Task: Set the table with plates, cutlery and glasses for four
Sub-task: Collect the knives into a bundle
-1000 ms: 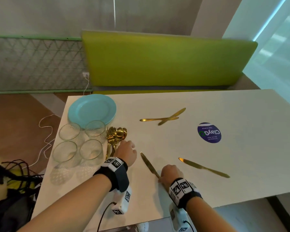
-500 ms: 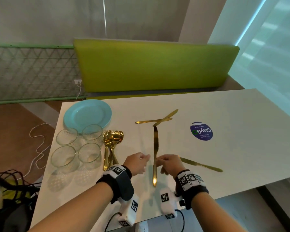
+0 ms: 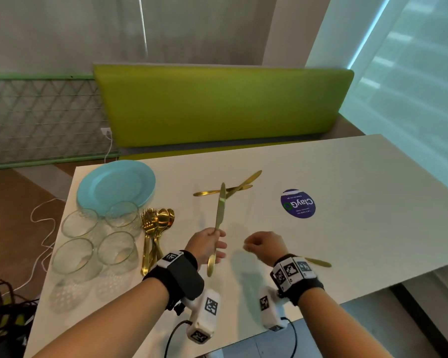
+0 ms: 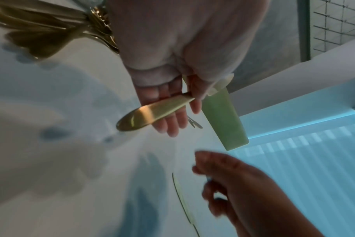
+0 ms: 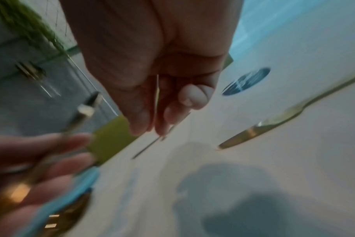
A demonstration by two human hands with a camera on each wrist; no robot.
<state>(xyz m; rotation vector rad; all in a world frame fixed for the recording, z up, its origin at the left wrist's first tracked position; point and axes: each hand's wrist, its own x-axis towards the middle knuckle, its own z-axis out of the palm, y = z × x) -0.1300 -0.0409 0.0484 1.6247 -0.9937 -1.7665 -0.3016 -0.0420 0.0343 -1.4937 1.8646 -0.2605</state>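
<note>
Moved since half a second ago: one gold knife, then lying flat on the table between both hands, now lifted and passed wholly to the left hand; right hand has let go.

Items, left to right:
- Four glasses, clustered at the table's nine o'clock edge, upright, rims close together.
- Blue plate stack, at ten o'clock, just beyond the glasses.
- Gold forks and spoons, one bundle, just beside the glasses.
- Left hand, fingers and thumb pinched round the knife's handle; blade points toward twelve o'clock, raised off the table.
- Two knives, crossed, at twelve o'clock, behind the held blade.
- Right hand, fingers loosely curled, holding nothing, above the table.
- Round purple sticker, at one o'clock, flat on the table.
- Fourth knife, at four o'clock, partly hidden behind the right wrist.
- Green bench back, beyond the table's far edge.
</note>
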